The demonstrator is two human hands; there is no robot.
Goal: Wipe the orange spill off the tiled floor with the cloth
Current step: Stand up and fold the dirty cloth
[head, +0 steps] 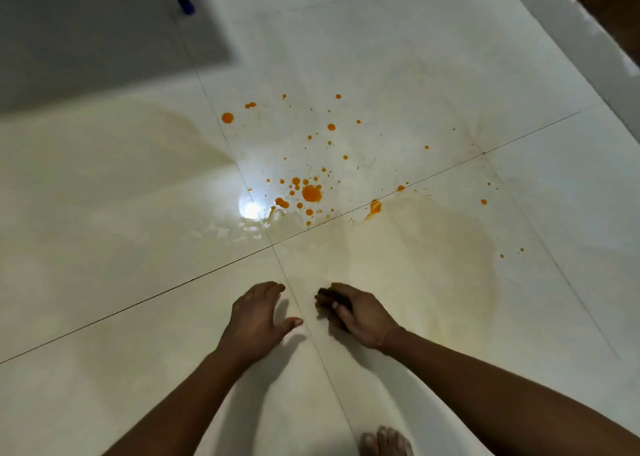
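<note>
Reaching low over the floor (104, 213), I read this as the very start: the spill (311, 193) is mostly unwiped and no cloth shows anywhere in my view, so I cannot say where it lies or which way it points. My left hand (258, 313) is spread flat, palm down, fingers straight and gripping nothing. My right hand (353, 313) sits just beside it, fingers loosely curled with nothing I can see inside them; their tips are in shadow. Both hands are on the near side of the spill, well short of it. The spill is a loose scatter of drops, densest around one large blot just right of the glare (251, 209). Its longest run looks to go diagonally from far left to near right, across the grout lines. A pale yellowish film (433, 247) spreads near and right of the blot. I judge the next move calls for finding the cloth and taking a firm hold. Then I would sweep along that diagonal from the outer drops inward, so the blot is not dragged further out.
</note>
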